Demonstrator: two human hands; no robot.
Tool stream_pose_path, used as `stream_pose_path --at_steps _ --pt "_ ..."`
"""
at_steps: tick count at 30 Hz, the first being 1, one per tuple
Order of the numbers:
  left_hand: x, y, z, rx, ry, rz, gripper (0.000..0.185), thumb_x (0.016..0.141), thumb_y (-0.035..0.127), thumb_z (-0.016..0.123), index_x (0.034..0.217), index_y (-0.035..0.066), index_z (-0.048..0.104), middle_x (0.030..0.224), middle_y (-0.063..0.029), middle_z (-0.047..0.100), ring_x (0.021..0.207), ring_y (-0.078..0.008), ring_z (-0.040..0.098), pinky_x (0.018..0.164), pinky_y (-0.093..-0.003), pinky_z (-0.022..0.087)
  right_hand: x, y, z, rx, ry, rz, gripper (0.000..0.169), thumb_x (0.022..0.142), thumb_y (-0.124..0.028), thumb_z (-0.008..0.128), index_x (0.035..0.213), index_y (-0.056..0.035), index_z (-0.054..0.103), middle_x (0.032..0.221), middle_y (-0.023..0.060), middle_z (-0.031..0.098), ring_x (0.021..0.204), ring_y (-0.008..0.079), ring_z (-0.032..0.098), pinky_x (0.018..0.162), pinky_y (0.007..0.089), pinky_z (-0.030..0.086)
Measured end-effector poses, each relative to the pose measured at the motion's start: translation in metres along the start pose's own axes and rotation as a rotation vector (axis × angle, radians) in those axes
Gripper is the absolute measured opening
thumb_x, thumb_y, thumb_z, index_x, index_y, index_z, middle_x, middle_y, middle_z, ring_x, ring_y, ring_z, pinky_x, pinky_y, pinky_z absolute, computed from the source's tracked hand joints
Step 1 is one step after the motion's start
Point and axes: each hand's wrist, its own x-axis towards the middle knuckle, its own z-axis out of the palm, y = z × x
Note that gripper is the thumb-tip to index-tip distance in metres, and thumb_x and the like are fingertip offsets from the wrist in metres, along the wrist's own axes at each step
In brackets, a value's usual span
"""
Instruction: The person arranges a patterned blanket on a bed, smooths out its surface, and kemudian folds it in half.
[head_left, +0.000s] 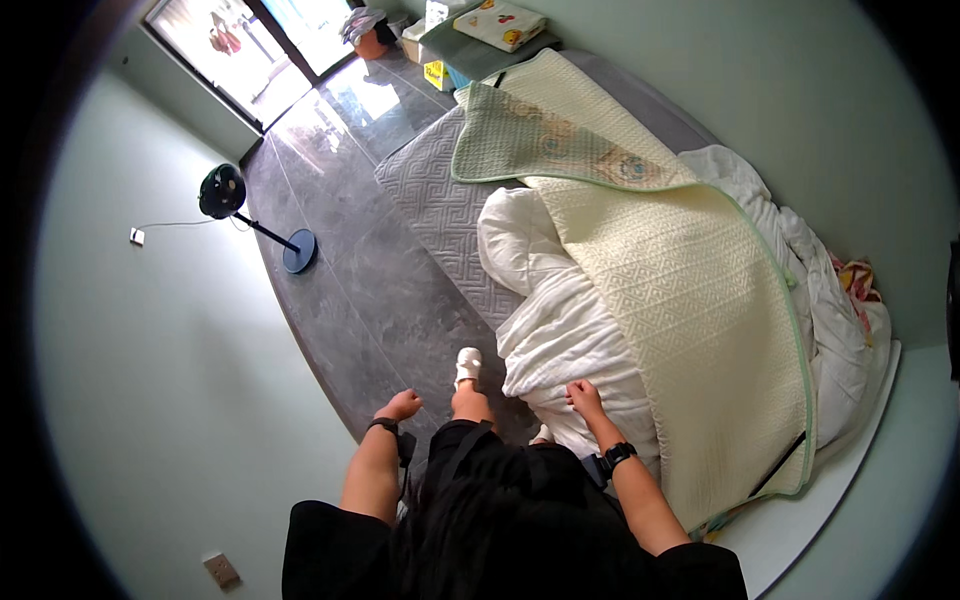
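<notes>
My left hand (403, 405) hangs over the grey tiled floor with its fingers curled in, and no object shows in it. My right hand (585, 399) is also curled, in front of the white quilt (570, 330); whether it touches the cloth is unclear, and I see nothing held. The quilt is bunched along the near side of the bed. Across it lies a quilted bed pad (697, 277), cream side up, with green edging and black corner straps. Its far part is folded over, showing a green patterned face (570, 146).
A grey quilted mattress cover (450, 187) shows at the bed's left. A black fan (223, 191) on a round base (300, 251) stands by the left wall, its cord running to an outlet (137, 237). Beyond the bed are a folded printed cloth (500, 24), an orange bucket (371, 45) and glass doors.
</notes>
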Motion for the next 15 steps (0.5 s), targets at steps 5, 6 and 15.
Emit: stream_pose_path --at_steps 5,6,15 --pt "0.074 -0.019 -0.066 0.017 0.007 0.132 0.03 0.075 0.023 0.045 0.088 0.001 0.061 0.089 -0.0233 0.059 0.089 -0.0367 0.057 0.077 -0.0428 0.045 0.03 0.002 0.04 0.03 0.126 0.171 0.019 0.079 -0.02 0.053 0.088 -0.0031 0.053 0.071 0.0046 0.057 0.055 0.0115 0.055 0.046 0.0247 0.044" --pt "0.087 -0.028 -0.085 0.016 0.044 0.118 0.029 0.076 0.023 0.046 0.087 0.002 0.062 0.088 -0.0227 0.06 0.089 -0.0364 0.057 0.077 -0.043 0.045 0.034 0.002 0.054 0.006 0.162 0.255 0.019 0.079 -0.021 0.053 0.088 -0.0038 0.053 0.071 0.0044 0.057 0.055 0.0116 0.055 0.044 0.0247 0.043" --pt "0.142 -0.099 -0.269 0.309 0.32 0.118 0.017 0.078 0.015 0.047 0.084 0.009 0.062 0.096 -0.0121 0.06 0.092 -0.0279 0.058 0.074 -0.0401 0.047 0.109 -0.1 0.2 -0.435 -0.075 0.371 0.025 0.081 -0.027 0.053 0.097 -0.0076 0.052 0.08 0.0042 0.059 0.063 0.0124 0.056 0.05 0.0254 0.043"
